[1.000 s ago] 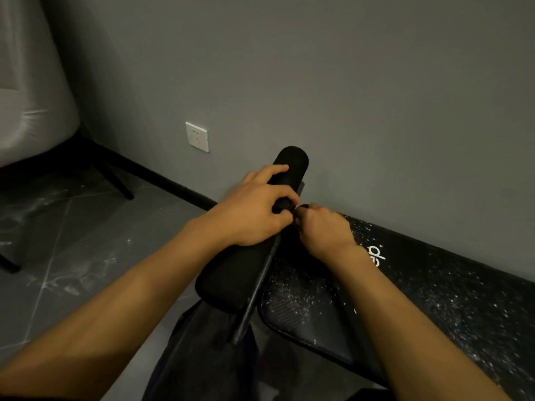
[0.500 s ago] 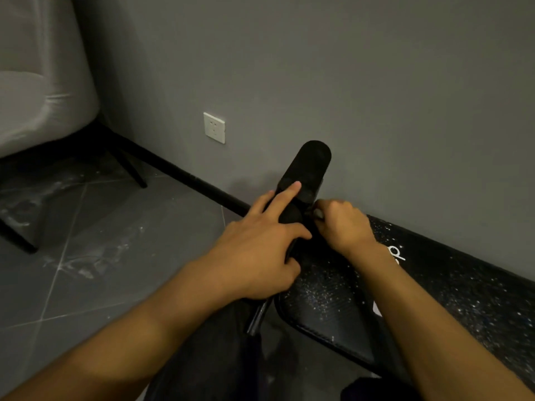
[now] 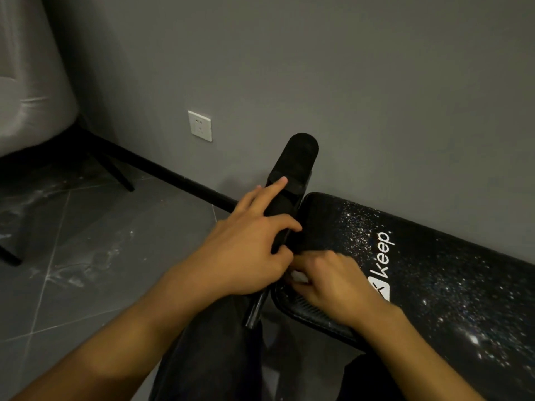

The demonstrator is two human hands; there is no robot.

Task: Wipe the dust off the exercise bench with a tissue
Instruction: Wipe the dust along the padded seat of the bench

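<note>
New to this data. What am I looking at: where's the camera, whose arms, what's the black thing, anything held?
No robot here: a person wears one camera on the head, looking forward and down, so the arms are their own. The left hand holds a black foam roller, index finger stretched along it. The right hand grips a small white wad, seemingly the tissue, at the end of the black exercise bench, which is marked "keep" and speckled with white dust. The bench stands beside a grey wall with a white socket, over a grey tiled floor.
</note>
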